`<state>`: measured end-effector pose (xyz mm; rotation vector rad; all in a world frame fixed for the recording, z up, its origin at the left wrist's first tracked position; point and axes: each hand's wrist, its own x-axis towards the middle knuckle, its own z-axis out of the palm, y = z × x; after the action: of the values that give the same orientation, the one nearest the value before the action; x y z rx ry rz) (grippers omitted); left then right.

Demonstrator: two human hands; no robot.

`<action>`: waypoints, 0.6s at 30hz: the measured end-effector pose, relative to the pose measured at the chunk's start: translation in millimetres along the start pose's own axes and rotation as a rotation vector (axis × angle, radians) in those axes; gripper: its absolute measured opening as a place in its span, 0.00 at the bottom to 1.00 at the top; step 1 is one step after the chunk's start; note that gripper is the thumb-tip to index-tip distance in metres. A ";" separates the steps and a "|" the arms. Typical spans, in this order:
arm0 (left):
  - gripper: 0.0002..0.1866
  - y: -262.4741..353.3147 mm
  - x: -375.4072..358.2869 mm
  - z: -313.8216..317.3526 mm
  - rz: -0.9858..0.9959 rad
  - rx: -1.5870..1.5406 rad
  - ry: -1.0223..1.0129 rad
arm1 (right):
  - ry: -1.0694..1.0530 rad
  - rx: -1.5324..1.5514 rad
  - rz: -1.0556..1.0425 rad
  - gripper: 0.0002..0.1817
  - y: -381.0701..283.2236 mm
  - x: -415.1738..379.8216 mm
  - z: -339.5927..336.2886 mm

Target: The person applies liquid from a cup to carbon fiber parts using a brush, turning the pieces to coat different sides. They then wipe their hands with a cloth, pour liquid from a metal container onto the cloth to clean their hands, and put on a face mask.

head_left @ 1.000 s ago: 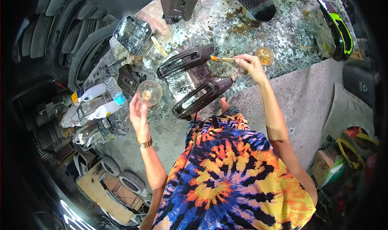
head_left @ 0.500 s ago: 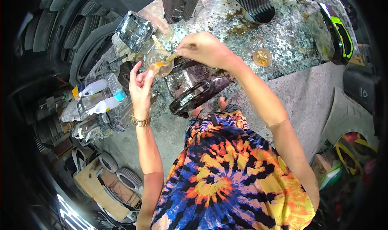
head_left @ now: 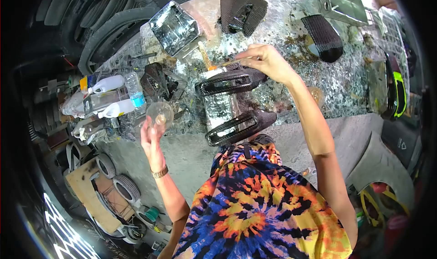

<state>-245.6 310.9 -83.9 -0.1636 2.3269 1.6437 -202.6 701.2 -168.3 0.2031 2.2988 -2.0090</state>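
Observation:
My left hand (head_left: 153, 138) holds a clear plastic cup (head_left: 160, 115) near the table's front edge, its fingers closed round the lower side. Farther right, my right hand (head_left: 268, 61) pinches a thin stick (head_left: 234, 64) with an orange tip pointing left. That tip lies over the table behind a black carbon-fibre part (head_left: 230, 83) with a long slot. A similar slotted carbon-fibre part (head_left: 241, 128) lies nearer to me. Both rest across a shiny, silvery block (head_left: 219, 106).
Plastic bottles (head_left: 117, 108) crowd the table's left end. A shiny tape-covered box (head_left: 175, 29) and a flat stick (head_left: 203, 54) lie toward the back. More carbon-fibre pieces (head_left: 325, 38) and a grey metal tray (head_left: 343, 6) are at the right. Tyres (head_left: 126, 188) stand on the floor.
My left hand has moved toward me with the cup, away from my right hand. My right hand has moved right with the stick, out of the cup. The view has shifted.

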 end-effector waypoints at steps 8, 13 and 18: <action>0.31 -23.1 -5.4 0.0 -0.062 -0.101 -0.017 | -0.132 -0.036 0.031 0.12 29.8 8.9 -7.6; 0.31 -26.0 13.9 1.7 -0.057 -0.071 -0.084 | -0.023 -0.031 0.179 0.13 69.0 -28.0 -28.6; 0.31 -17.4 27.1 6.6 -0.028 -0.033 -0.104 | 0.075 -0.006 0.309 0.12 84.4 -61.0 -39.9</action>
<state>-265.9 313.0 -109.7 -0.1146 2.2126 1.6375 -128.4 748.9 -236.5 0.6020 2.1545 -1.8672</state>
